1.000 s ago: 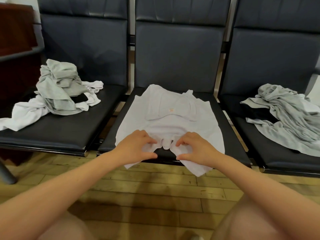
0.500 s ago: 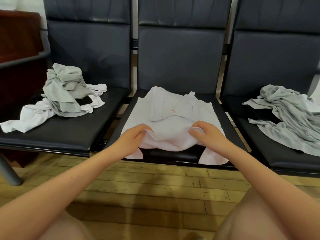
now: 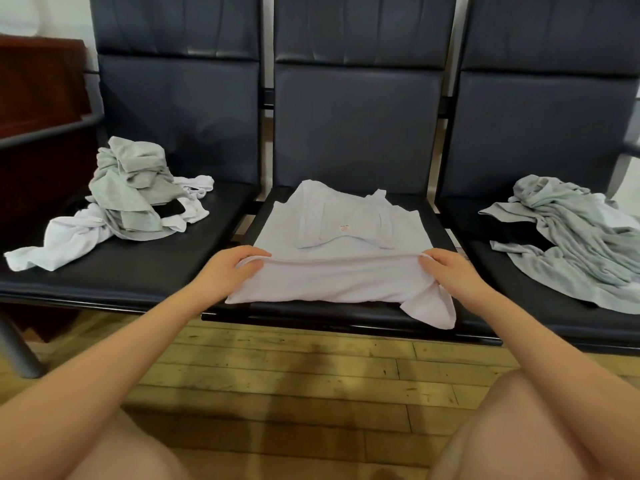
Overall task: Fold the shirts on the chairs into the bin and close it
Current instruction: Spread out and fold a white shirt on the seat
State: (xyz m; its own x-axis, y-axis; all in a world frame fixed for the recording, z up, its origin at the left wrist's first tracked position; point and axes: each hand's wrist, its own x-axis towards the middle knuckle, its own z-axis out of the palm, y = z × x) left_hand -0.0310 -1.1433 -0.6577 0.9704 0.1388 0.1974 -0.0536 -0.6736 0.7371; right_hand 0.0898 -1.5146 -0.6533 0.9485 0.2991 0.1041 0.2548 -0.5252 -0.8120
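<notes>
The left hand (image 3: pixel 230 268) is pinching the left end of a fold in the white shirt (image 3: pixel 341 258), thumb on top and fingers curled beneath the cloth. The right hand (image 3: pixel 446 271) is gripping the opposite end of the same fold, its fingers curled into the fabric. Between the two hands the lifted hem is stretching in a straight band, raised slightly above the rest of the shirt, which is lying flat beyond the hands on the middle seat (image 3: pixel 349 311), collar and small label farthest from them. One loose corner is hanging below the right hand over the seat's front edge. Well to the outside of the left hand, a heap of grey and white clothes (image 3: pixel 131 199) is resting on the left seat (image 3: pixel 114 271). Outside the right hand, a crumpled grey shirt (image 3: pixel 581 237) is spreading across the right seat (image 3: pixel 568 320). A wooden floor (image 3: pixel 294 375) is showing beneath both forearms.
</notes>
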